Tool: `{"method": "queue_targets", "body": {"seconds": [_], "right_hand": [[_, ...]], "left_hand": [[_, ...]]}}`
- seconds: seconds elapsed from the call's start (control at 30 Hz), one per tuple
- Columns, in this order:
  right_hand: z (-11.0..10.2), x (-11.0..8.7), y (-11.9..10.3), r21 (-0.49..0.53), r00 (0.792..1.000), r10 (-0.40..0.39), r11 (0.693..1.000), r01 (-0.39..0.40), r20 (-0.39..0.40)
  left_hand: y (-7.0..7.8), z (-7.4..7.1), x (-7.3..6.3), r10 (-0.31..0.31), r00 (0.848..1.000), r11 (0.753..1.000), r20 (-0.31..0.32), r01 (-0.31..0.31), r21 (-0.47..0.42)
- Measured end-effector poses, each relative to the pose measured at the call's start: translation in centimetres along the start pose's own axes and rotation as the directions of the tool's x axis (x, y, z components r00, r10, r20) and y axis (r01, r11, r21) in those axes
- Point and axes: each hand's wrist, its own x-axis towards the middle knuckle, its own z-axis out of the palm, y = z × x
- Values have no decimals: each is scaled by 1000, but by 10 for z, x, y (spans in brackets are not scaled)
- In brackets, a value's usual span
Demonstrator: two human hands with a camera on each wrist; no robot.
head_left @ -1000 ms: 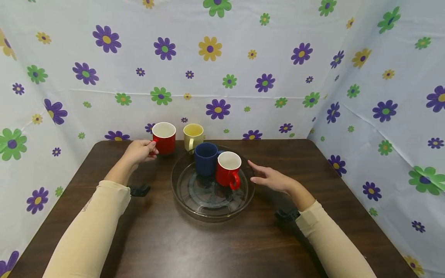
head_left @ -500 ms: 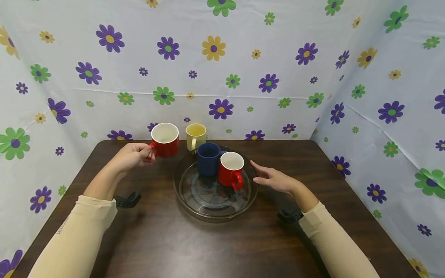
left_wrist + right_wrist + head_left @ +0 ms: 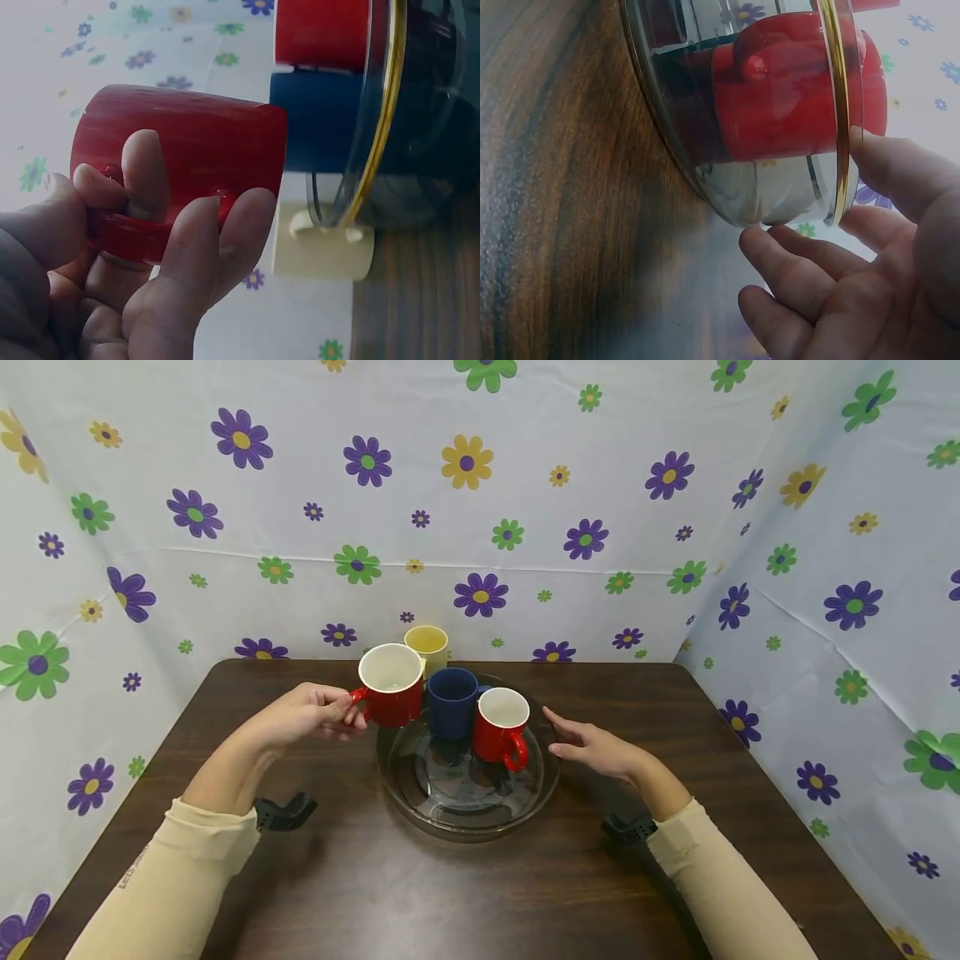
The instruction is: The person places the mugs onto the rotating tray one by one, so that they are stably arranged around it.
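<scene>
Handle (image 3: pixel 131 234) pinched by the left hand (image 3: pixel 303 720), a glossy red ceramic mug with white lining (image 3: pixel 397 703) is held mouth-up at the round, smoky see-through tray's (image 3: pixel 468 833) ten o'clock, presumably so its body stays unobstructed. At three o'clock, the right hand (image 3: pixel 600 752) has fingers spread against the tray, probably to steady it. Inside, a navy-blue ceramic mug (image 3: pixel 450 714) at twelve stands just beside a second red mug (image 3: pixel 493 742) at one, leaving the front open; a pale-yellow ceramic mug (image 3: pixel 429 643) stands outside at eleven. Counted: four mugs, two of them red; one tray; one dark wood-grain surface (image 3: pixel 390 902).
</scene>
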Motion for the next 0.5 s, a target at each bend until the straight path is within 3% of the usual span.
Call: {"method": "queue_targets", "body": {"seconds": [0.23,0.5], "right_hand": [[1,1,-2,8,1000,-9,1000,9,1],[1,0,-1,5,1000,-7,1000,7,-9]], "left_hand": [[5,19,-5,14,997,1000,80,-12,-28],[3,45,0,-13,975,998,224,28,-64]]}}
